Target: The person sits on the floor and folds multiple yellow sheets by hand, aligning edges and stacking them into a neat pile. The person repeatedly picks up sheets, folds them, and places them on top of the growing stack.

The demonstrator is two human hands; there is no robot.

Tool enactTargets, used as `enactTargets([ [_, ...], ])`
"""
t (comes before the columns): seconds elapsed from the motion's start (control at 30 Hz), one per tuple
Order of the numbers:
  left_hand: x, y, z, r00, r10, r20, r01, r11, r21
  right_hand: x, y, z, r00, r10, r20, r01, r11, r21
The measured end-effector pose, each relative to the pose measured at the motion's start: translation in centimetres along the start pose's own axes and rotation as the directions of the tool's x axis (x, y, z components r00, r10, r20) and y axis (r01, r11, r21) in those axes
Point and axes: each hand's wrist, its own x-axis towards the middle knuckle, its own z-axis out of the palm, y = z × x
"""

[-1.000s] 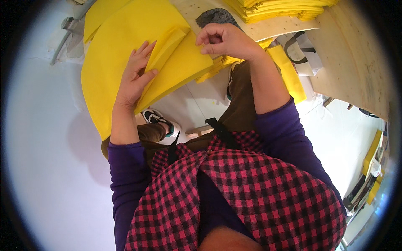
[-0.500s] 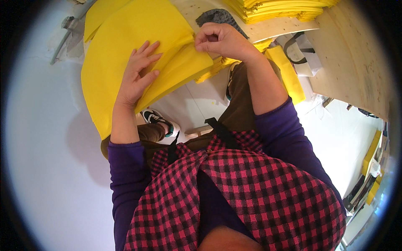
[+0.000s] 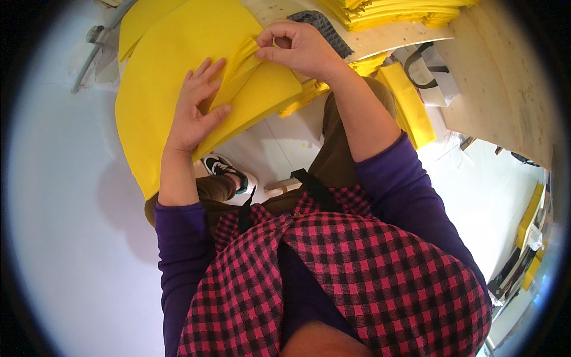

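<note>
Yellow fabric sheets (image 3: 160, 77) lie spread in front of me, hanging over the near edge of the work surface. My left hand (image 3: 193, 113) rests on them with its fingers spread, next to a raised fold. Thumb and forefinger of my right hand (image 3: 297, 50) pinch the edge of the top yellow sheet (image 3: 241, 62), which is lifted into a crease between the two hands. Beyond my right hand lies a dark grey textured pad (image 3: 324, 30), partly hidden behind it.
A stack of folded yellow fabric (image 3: 392, 15) sits on the wooden table (image 3: 369, 44) at the far right. Below it are a yellow bundle (image 3: 407, 107) and a white bag with dark handles (image 3: 437, 83). A metal bar (image 3: 98, 44) stands at the far left.
My right hand has moved left, drawing the sheet's edge up and over into a higher fold. My left hand stays nearly in place.
</note>
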Motion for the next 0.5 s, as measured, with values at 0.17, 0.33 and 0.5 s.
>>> enactTargets([
  [0.17, 0.0, -0.2, 0.0, 0.997, -0.078, -0.013, 0.076, 0.99, -0.12, -0.5, 0.9, -1.7, 0.996, 0.057, 0.072, -0.064, 0.993, 0.099],
  [0.33, -0.3, 0.0, 0.2, 0.988, -0.143, -0.058, 0.129, 0.971, -0.201, -1.8, 1.3, -3.7, 0.928, 0.033, 0.37, -0.026, 0.999, -0.024],
  [0.5, -0.2, 0.0, 0.1, 0.988, -0.144, -0.049, 0.131, 0.97, -0.205, -1.9, 1.6, -3.4, 0.917, 0.074, 0.391, -0.077, 0.997, -0.007],
])
